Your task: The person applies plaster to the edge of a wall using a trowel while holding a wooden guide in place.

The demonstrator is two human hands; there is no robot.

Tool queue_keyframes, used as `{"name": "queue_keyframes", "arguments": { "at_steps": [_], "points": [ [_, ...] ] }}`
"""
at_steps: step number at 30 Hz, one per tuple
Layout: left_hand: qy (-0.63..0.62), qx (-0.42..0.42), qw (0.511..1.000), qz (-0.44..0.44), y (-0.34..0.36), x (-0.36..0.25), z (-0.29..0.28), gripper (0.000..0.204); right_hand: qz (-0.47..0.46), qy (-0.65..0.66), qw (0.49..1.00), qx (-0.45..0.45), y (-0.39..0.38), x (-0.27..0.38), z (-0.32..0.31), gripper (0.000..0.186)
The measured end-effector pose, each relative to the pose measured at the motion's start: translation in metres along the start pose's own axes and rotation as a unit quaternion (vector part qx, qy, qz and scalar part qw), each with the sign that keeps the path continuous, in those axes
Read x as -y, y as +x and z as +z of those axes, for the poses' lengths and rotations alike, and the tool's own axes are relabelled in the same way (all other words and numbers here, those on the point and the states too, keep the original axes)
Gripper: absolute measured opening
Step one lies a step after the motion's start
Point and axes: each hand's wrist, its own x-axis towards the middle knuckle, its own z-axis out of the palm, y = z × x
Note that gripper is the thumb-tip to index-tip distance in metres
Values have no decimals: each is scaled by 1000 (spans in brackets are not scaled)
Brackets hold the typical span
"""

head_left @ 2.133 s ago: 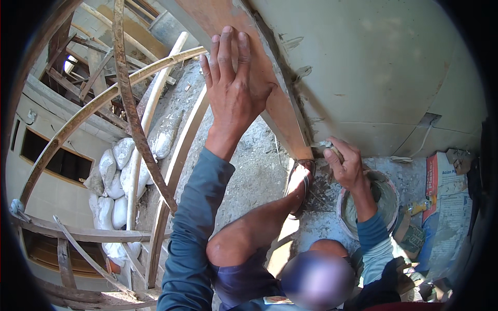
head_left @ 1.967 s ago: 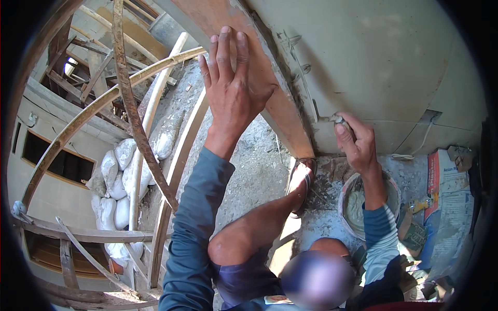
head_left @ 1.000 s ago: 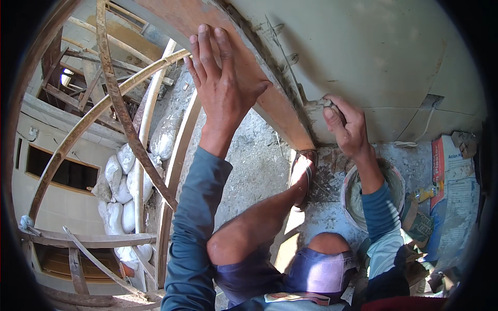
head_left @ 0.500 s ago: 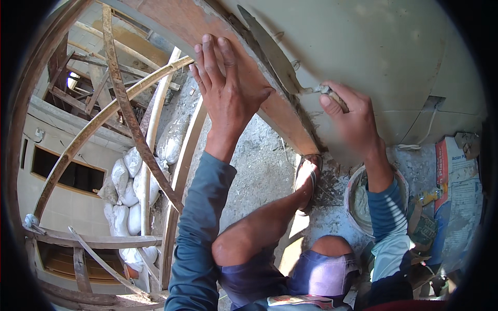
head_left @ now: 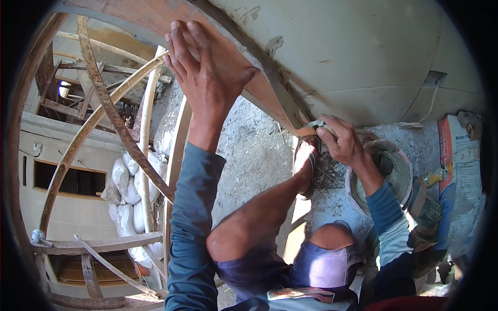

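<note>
My left hand (head_left: 205, 85) lies against a reddish-brown board (head_left: 231, 44), its fingers stretched up the surface and thumb out to the side. Gripped in my right hand (head_left: 342, 142) is the handle of a trowel (head_left: 282, 98). Its long grey blade runs up and left along the board's edge, by the seam with the pale greenish wall panel (head_left: 358, 46). Grey smears mark that panel beside the seam. Below my right wrist stands a round bucket (head_left: 353, 194) with grey paste (head_left: 399, 173) inside, partly hidden by the forearm.
A red, white and blue sack (head_left: 464, 155) rests at the right. My sandalled foot (head_left: 306, 160) is at the board's lower end. Bent wooden poles (head_left: 111, 106) cross at the left above a drop, with stacked white sacks (head_left: 124, 176) beyond. A white cable (head_left: 432, 103) hangs from the wall panel.
My right hand has moved down and slightly left with the trowel, toward the lower end of the board. My left hand stays against the board; the whole view has shifted slightly.
</note>
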Motion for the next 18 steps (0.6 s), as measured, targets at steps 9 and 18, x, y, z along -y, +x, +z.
{"name": "queue_keyframes", "arguments": {
  "at_steps": [9, 18],
  "points": [
    [-7, 11, 1000, -2, -1, -5, 3, 146, -30, -20, 997, -65, 54, 21, -24, 30],
    [-13, 3, 1000, 0, -3, -1, -4, 140, 24, 53, 998, -31, -5, 26, -11, 33]
  ]
}}
